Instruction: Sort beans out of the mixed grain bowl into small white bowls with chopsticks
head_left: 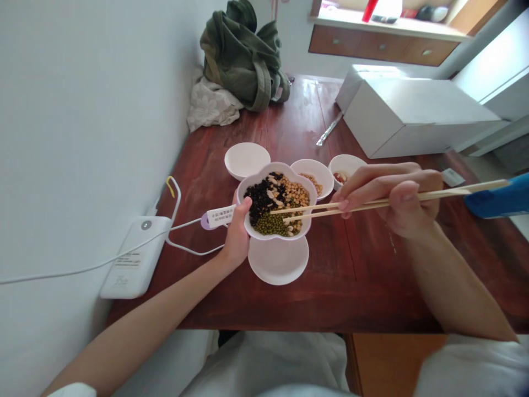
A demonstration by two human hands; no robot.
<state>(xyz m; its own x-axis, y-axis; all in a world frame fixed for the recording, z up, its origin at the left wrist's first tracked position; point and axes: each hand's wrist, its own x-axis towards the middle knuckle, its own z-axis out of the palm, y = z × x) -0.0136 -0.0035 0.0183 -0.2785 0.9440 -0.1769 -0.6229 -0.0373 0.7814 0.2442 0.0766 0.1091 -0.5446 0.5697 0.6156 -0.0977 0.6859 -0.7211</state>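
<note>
My left hand [238, 230] grips the left edge of a flower-shaped white bowl [306, 227], thumb over the rim. Inside it lie black beans [258, 199], green mung beans [269, 224], yellow soybeans [298, 194] and some pale peanuts or seeds. Between the fingers of my right hand [392, 193] is a pair of wooden chopsticks [450, 193], their tips down among the mung beans. Around the bowl stand an apparently empty white bowl [247, 159], a bowl with soybeans [326, 190], a bowl with reddish bits [347, 163], and a white dish [279, 264] partly hidden below.
On the left, a white power bank [136, 256] with cables leans by the wall. A labelled tag [220, 216] lies beside my left hand. Farther back are a green bag [248, 60], a white box [413, 116] and a foil strip [329, 130]. Something blue [502, 198] is at the right.
</note>
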